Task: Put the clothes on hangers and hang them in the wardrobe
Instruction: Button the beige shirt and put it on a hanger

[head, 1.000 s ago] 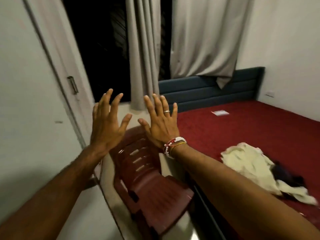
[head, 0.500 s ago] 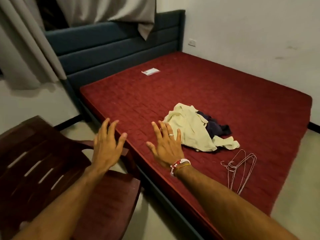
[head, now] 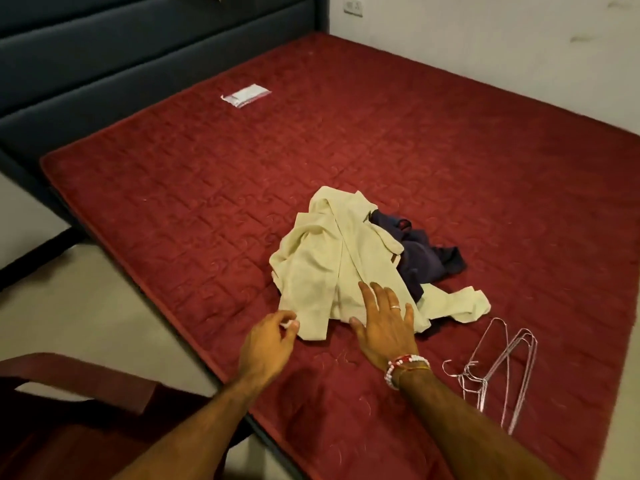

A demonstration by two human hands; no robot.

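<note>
A crumpled cream shirt (head: 325,258) lies on the red mattress (head: 207,202), partly covering a dark navy garment (head: 422,258) on its right. Several thin wire hangers (head: 498,368) lie in a loose bunch near the mattress's front right. My right hand (head: 384,323), with a ring and beaded bracelets, reaches over the shirt's near edge with fingers straight. My left hand (head: 270,344) hovers just left of the shirt's near corner, fingers loosely curled, holding nothing. The wardrobe is out of view.
A dark red plastic chair (head: 69,410) stands at the lower left beside the bed. A small white packet (head: 246,95) lies far up the mattress near the blue padded headboard (head: 138,57). A white wall (head: 519,46) bounds the right side.
The view swung from the wardrobe door and curtain down to the bed. Both hands dropped and moved forward to the cream shirt's near edge.
</note>
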